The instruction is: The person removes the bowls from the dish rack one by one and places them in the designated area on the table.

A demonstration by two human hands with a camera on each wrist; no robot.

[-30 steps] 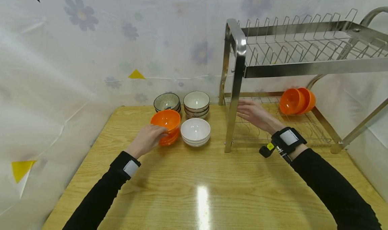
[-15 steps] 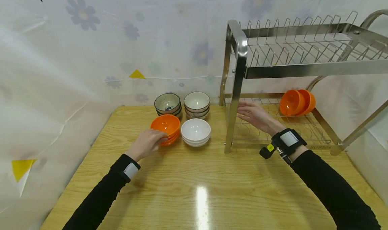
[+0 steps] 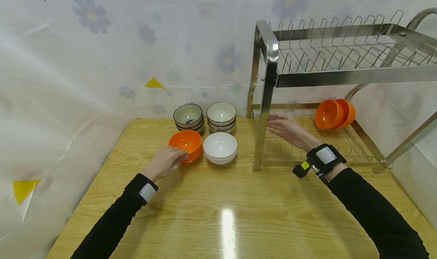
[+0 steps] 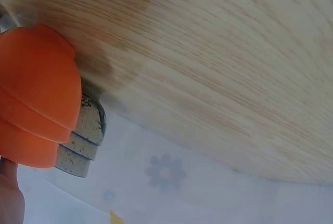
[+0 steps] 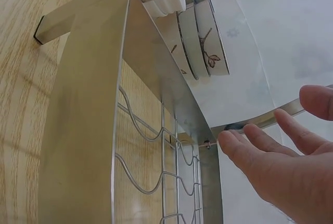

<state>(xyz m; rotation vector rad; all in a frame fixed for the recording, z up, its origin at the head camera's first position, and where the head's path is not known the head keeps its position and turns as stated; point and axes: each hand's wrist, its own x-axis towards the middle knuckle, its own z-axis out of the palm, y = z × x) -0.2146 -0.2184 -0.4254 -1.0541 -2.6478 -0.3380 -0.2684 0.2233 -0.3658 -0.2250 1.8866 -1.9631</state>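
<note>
A stack of orange bowls [image 3: 184, 138] sits at the front left of the group of bowls. My left hand [image 3: 165, 162] pinches the near rim of the top orange bowl, which lies nested in the stack. In the left wrist view, the orange bowls [image 4: 39, 78] fill the left edge, with part of a finger [image 4: 9, 172] at the rim. My right hand [image 3: 290, 130] is inside the lower tier of the metal dish rack [image 3: 267, 84], behind its left front post. Its fingers are extended and hold nothing; the right wrist view shows the hand [image 5: 291, 167] above the wire shelf.
White bowls [image 3: 220, 146] stand stacked right of the orange ones. Behind are speckled grey bowls [image 3: 188, 115] and dark-rimmed cream bowls [image 3: 221, 113], also stacked. Two orange bowls [image 3: 328, 115] lean on edge at the lower tier's right end. A floral sheet [image 3: 191, 43] hangs behind the table.
The top orange bowl has come down from a raised position into the stack, my left hand lowering with it. My right hand has stayed in the rack.
</note>
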